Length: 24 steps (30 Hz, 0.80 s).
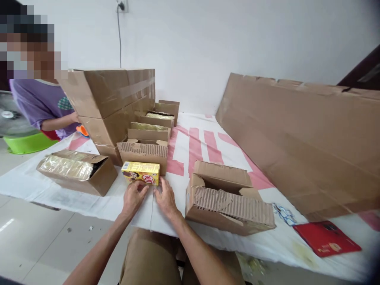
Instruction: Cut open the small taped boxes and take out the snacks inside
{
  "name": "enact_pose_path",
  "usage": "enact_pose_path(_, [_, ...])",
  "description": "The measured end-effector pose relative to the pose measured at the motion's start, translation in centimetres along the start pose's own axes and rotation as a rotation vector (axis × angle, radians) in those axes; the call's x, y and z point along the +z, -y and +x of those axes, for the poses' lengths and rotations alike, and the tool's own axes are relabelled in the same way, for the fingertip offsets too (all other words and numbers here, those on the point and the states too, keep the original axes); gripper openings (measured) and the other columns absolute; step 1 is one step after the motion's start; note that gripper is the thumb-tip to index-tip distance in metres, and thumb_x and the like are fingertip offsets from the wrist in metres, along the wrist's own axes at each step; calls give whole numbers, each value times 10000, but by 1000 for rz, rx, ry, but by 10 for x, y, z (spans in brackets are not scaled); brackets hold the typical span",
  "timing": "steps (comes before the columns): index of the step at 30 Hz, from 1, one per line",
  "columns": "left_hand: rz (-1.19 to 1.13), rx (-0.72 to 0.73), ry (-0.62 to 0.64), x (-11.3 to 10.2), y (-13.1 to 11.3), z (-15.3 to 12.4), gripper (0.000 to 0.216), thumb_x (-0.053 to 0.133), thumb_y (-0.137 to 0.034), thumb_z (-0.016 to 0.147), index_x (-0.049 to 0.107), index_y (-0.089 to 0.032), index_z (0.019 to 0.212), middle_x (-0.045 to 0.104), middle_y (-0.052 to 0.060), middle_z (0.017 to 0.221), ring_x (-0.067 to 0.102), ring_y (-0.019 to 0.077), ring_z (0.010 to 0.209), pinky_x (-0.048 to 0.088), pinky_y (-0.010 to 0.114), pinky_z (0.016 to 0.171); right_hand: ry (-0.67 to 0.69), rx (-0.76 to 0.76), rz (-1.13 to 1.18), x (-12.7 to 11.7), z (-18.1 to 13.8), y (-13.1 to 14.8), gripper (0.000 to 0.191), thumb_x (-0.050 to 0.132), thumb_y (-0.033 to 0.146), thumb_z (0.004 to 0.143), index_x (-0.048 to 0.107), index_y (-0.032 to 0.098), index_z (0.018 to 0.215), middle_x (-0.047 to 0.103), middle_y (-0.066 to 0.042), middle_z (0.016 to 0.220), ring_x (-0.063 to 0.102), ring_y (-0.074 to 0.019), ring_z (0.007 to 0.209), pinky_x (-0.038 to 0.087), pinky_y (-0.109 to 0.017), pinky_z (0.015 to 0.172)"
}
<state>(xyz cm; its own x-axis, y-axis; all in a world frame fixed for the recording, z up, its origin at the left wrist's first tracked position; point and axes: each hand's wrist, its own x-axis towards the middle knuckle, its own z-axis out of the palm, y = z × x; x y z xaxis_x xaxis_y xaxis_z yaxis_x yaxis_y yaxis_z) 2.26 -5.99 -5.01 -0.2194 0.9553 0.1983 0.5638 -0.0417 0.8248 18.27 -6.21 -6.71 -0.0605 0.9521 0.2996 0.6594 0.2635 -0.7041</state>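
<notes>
A small yellow printed box lies on the white sheet at its near edge. My left hand rests just below the box, fingertips touching its lower edge, fingers loosely curled and apart. Beside it, my right hand lies with fingers stretched toward the box's right end. Neither hand grips anything. Directly behind the yellow box stands a small brown carton with a corrugated flap.
An open empty carton sits to the right. Left lies a carton with foil packs. Stacked big cartons and more filled small cartons stand behind. Flat cardboard leans right; a red envelope lies near. A person in purple works at left.
</notes>
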Motion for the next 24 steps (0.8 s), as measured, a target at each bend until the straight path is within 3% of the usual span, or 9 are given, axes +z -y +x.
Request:
enact_pose_path(4, [60, -57, 9, 0, -7, 22, 339, 620, -568, 739, 665, -238, 674, 716, 48, 679, 661, 253, 678, 495, 358, 679, 34, 2, 10, 4, -4, -5, 652, 589, 108, 825, 494, 158, 1468, 667, -169, 1409, 627, -304, 1320, 505, -467, 1116])
enact_pose_path(9, [121, -102, -4, -3, -5, 40, 414, 612, -645, 684, 644, -237, 626, 681, 37, 632, 631, 240, 663, 462, 327, 642, 39, 27, 49, 11, -7, -8, 703, 538, 87, 830, 425, 85, 1523, 502, -216, 1591, 463, -311, 1495, 426, -513, 1201])
enact_pose_path(16, [189, -109, 1, 9, -6, 77, 440, 586, -656, 670, 651, -221, 658, 696, 56, 669, 625, 244, 676, 436, 317, 609, 46, 39, 97, 11, -13, -2, 663, 537, 95, 808, 506, 120, 1469, 501, -193, 1594, 456, -305, 1493, 412, -525, 1199])
enact_pose_path(24, [285, -83, 4, 36, -29, 124, 297, 597, -495, 728, 620, -214, 631, 692, 75, 651, 668, 281, 744, 478, 337, 678, 75, 38, 112, 1, -10, 4, 638, 539, 86, 808, 530, 138, 1444, 552, -191, 1545, 507, -307, 1437, 432, -515, 1157])
